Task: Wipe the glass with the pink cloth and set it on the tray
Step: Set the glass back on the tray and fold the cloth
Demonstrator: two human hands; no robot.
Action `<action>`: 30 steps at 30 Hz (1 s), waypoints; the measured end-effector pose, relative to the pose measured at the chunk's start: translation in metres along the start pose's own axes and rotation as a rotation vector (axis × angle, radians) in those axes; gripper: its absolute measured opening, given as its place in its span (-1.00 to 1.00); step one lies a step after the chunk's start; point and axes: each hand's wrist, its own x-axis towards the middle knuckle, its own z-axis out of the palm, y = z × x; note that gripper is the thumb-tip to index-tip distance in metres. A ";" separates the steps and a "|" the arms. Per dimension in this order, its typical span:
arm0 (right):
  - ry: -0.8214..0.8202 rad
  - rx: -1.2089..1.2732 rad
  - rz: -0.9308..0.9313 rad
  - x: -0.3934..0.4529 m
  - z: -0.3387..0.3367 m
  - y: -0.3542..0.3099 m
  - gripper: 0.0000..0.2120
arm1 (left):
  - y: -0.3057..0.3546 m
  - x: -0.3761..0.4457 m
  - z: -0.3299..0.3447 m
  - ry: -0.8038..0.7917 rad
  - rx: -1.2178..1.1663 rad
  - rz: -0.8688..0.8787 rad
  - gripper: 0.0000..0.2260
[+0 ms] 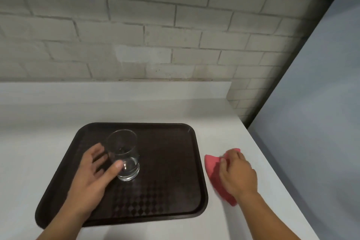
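The glass [124, 155] stands upright on the dark brown tray [171, 161], in the tray's left half, empty and clear. The left hand [91, 173] is beside it with fingers spread and relaxed; the thumb tip lies against the lower wall of the glass, while the other fingers reach toward its far left side without clearly curling round it. The tray lies flat on the white tabletop [233, 122], which runs back to a pale brick wall [155, 25]. Just right of the tray, apart from its rim, the pink cloth [213, 169] lies crumpled on the tabletop. The right hand [236, 173] rests on top of it, palm down, fingers bent over the fabric and gripping it.
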 end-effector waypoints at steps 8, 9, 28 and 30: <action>0.000 0.513 0.192 0.022 -0.010 0.020 -0.96 | 0.003 -0.045 0.048 -0.239 0.106 0.010 -0.76; 0.018 0.647 0.231 0.020 -0.013 0.019 -0.95 | 0.005 -0.045 0.067 -0.343 0.147 -0.001 -0.79; -0.261 0.866 -0.178 -0.025 -0.088 0.076 -0.81 | 0.036 -0.044 0.226 -0.609 0.410 0.437 -0.69; -0.247 0.903 -0.211 -0.026 -0.088 0.075 -0.84 | 0.035 -0.047 0.226 -0.582 0.387 0.486 -0.67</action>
